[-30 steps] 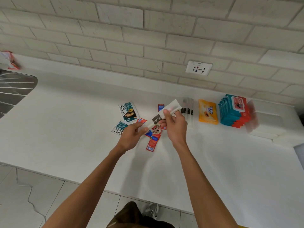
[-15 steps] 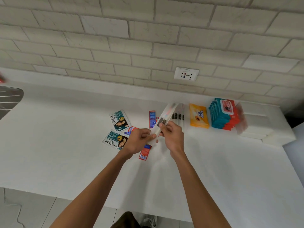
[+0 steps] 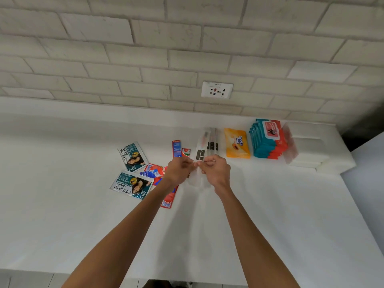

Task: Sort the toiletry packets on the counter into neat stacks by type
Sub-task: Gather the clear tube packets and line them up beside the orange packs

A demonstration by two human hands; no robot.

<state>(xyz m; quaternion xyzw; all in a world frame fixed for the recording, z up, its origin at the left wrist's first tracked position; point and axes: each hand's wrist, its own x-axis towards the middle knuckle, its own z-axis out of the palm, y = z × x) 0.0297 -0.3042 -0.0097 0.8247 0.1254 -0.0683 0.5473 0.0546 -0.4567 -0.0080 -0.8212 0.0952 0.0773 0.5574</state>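
Clear plastic packet (image 3: 200, 151) with a dark label, writing unreadable, held at frame centre over the counter (image 3: 62, 204). Both the left hand (image 3: 179, 170) and right hand (image 3: 216, 173) pinch it near mid-length, fingers curled. Left of centre: two "CREAM SILK" sachets (image 3: 133, 155). Right: orange "Tender Love" pack (image 3: 237, 146) beside a teal-and-red stack (image 3: 268, 142).
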